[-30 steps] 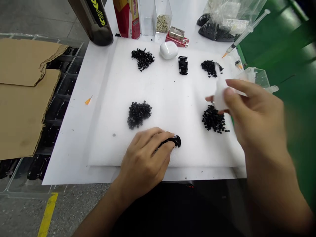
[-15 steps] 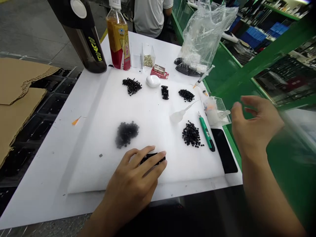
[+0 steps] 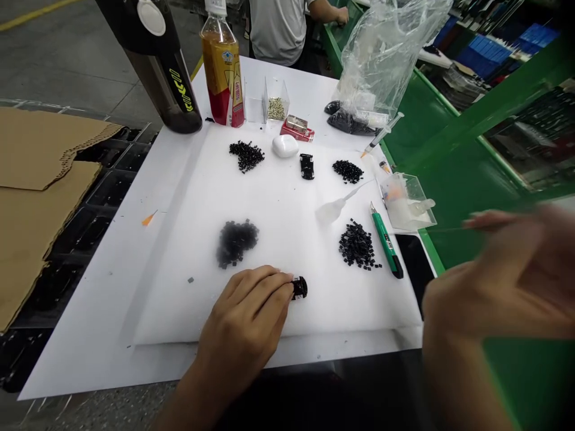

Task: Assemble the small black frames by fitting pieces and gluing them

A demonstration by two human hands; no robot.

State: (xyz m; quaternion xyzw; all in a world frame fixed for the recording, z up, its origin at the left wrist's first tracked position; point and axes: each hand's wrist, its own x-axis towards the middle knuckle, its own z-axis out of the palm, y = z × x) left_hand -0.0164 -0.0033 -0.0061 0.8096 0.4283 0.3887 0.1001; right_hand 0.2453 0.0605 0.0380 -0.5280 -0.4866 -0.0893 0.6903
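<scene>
The left hand (image 3: 242, 317) rests near the bottom edge of a white foam sheet (image 3: 287, 323), its fingertips clenched around a small black molded part (image 3: 299, 288) (its exact form is mostly hidden by the fingers). The right hand (image 3: 498, 281) is a motion blur past the right edge of the surface (image 3: 85, 341), so I cannot tell whether it is open or holding anything; it hangs just beyond a black phone (image 3: 415, 266). On the foam sit four heaps of black plastic pieces, the near-left one (image 3: 236, 242) blurred, the near-right one (image 3: 357, 245) beside a green utility knife (image 3: 386, 245). Toward the far edge, a second black molded part (image 3: 306, 166) lies near a white egg-shaped case (image 3: 285, 146). A plastic squeeze bottle with a long nozzle (image 3: 332, 211) lies on its side mid-sheet. Beyond the foam stand a tea bottle (image 3: 222, 66) and a dark tumbler (image 3: 155, 60), with a syringe (image 3: 381, 134) lying toward the far right corner of the surface.
</scene>
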